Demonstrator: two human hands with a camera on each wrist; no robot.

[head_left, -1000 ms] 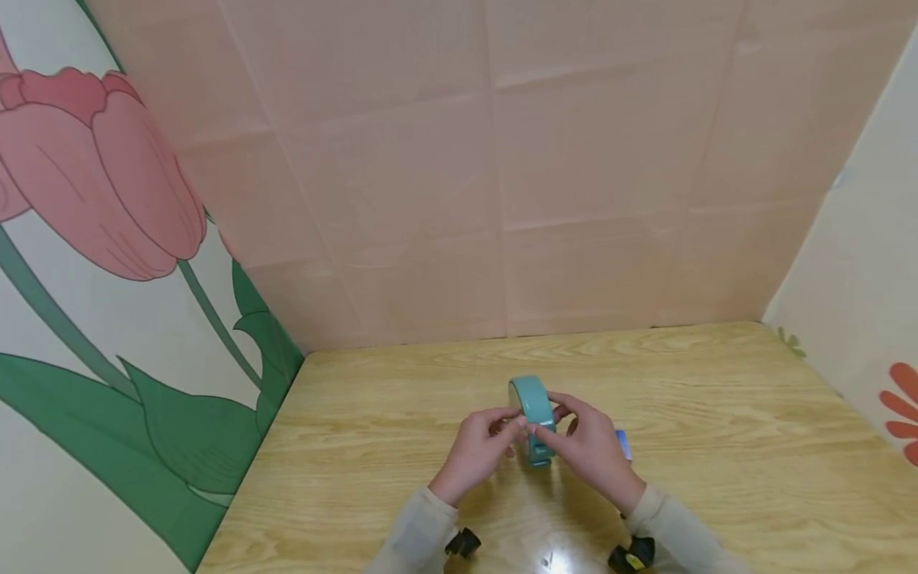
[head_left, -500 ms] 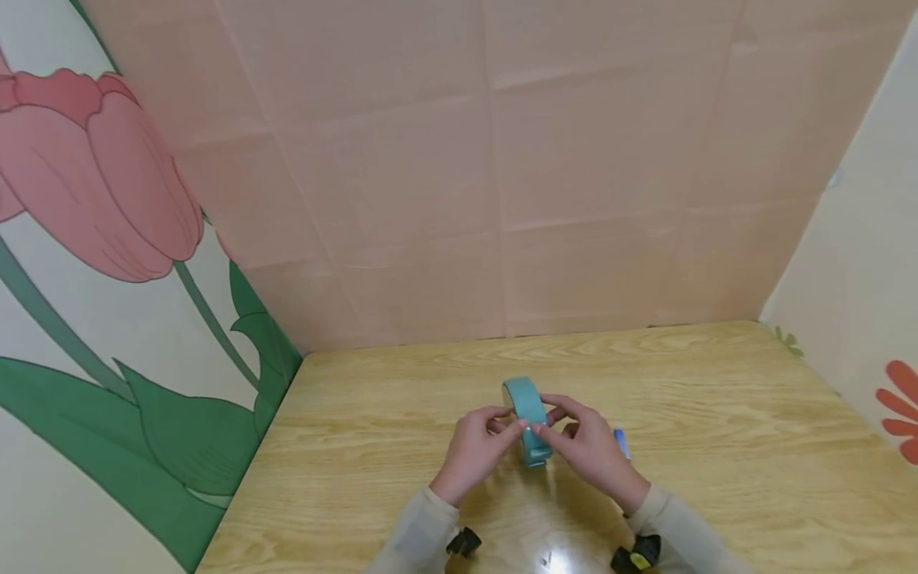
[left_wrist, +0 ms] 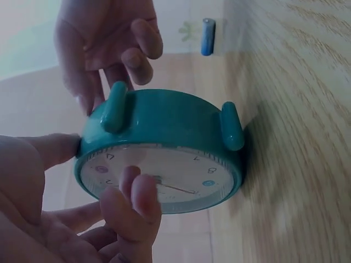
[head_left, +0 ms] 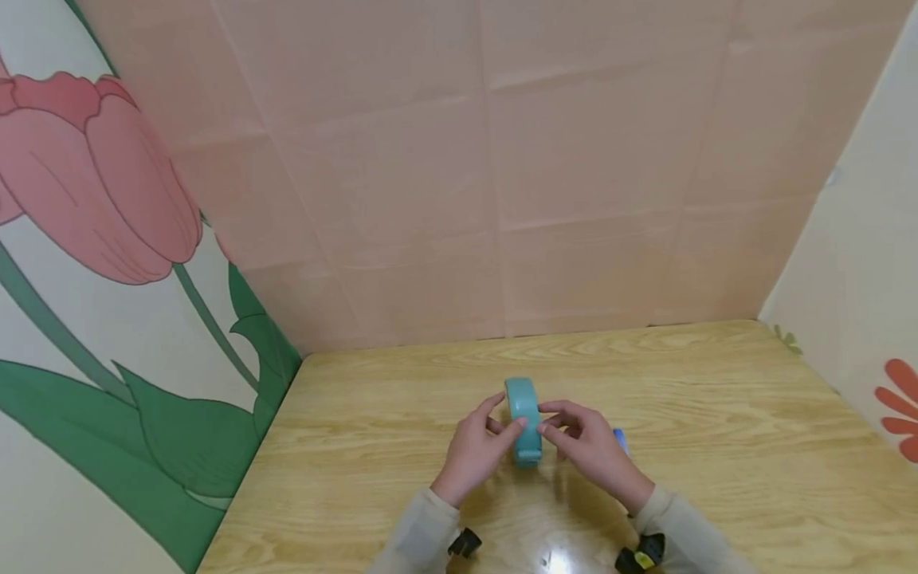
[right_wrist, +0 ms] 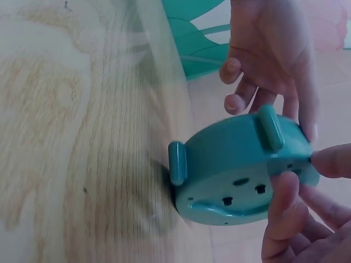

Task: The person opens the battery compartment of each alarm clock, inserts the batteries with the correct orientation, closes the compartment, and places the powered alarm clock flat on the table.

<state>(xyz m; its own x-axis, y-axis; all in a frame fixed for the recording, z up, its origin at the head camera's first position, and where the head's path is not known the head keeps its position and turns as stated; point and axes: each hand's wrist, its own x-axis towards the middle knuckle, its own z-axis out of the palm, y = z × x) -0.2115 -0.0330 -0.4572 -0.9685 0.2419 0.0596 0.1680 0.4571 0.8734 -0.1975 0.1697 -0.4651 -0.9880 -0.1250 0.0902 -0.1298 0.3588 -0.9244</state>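
"Where is the clock (head_left: 526, 408)?"

"I see it on the wood-grain table (head_left: 373, 422), standing on its curved rim between the two hands, stubby feet (left_wrist: 231, 129) turned toward the person. My left wrist view gives me the white dial (left_wrist: 181, 178); my right wrist view gives me the teal back (right_wrist: 211, 211)."

"And how are the hands?"

"The left hand (head_left: 473, 454) grips the clock from the dial side, and the right hand (head_left: 591, 446) grips it from the back side. Several fingers overlap it in my wrist views, so I can't swear to every point of contact."

"Anything else close by?"

"I have a small blue cylinder (left_wrist: 208, 38) on the table, just beyond the right hand, partly hidden in my head view"
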